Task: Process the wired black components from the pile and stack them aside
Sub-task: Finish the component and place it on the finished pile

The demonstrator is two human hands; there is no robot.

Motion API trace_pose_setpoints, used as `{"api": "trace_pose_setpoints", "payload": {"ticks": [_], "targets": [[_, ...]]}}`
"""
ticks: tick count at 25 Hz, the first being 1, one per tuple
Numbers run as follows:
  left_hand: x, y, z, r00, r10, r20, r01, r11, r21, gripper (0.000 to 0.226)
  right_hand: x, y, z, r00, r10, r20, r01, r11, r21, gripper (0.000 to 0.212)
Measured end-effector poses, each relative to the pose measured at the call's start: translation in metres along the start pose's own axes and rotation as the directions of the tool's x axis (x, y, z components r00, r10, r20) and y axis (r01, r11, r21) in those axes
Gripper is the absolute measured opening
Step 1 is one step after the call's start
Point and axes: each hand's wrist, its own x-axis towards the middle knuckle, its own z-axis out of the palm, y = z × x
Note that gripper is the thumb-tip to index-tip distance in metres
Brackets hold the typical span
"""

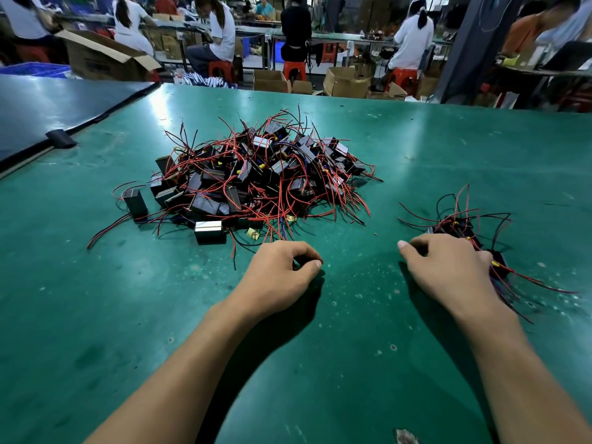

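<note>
Centrally, black components (256,174) tangle in red wires (336,200); left hand (282,270) fingers curl empty, right hand (448,267) fingers clasp the stack (461,224).

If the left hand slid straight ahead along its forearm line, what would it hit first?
The left hand would likely meet the red wires at the pile's near right edge first; depth is unclear.

one view, from a camera worn on the person's head, facing forward and down across a green table (416,139). it sits close above the forearms, which enter from 6 o'clock. the left hand (282,270) and right hand (448,267) lie just below centre. the pile (256,174) sits toward 12 o'clock, the smaller stack (464,225) toward 3 o'clock, under the right hand's fingers. the wide lens bends the table's edges.
</note>
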Motion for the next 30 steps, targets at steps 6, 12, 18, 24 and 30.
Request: {"api": "trace_pose_setpoints", "payload": {"ticks": [6,12,18,24,30], "targets": [[0.001,0.002,0.001,0.998,0.021,-0.057,-0.023,0.999,-0.035,0.01,-0.024,-0.038,0.001,0.964,-0.259,-0.065,0.267,0.936,0.23,0.028],[0.0,0.0,0.002,0.999,0.023,-0.045,-0.024,0.999,-0.022,0.01,-0.023,-0.041,0.033,0.969,-0.246,-0.011,0.245,0.958,0.15,0.034],[0.0,0.0,0.0,0.998,0.024,-0.052,-0.024,1.0,-0.011,0.012,0.005,-0.007,0.034,0.998,0.025,-0.057,-0.014,0.984,0.179,0.046],[-0.001,-0.002,-0.003,0.985,-0.073,-0.157,0.043,0.981,-0.19,0.009,-0.008,-0.023,0.034,0.99,-0.07,-0.126,0.096,0.972,0.214,0.037],[0.008,-0.01,-0.012,0.874,-0.417,-0.249,0.19,0.765,-0.615,0.011,-0.04,-0.077,0.04,0.904,-0.403,-0.146,0.427,0.819,0.383,0.018]]}}
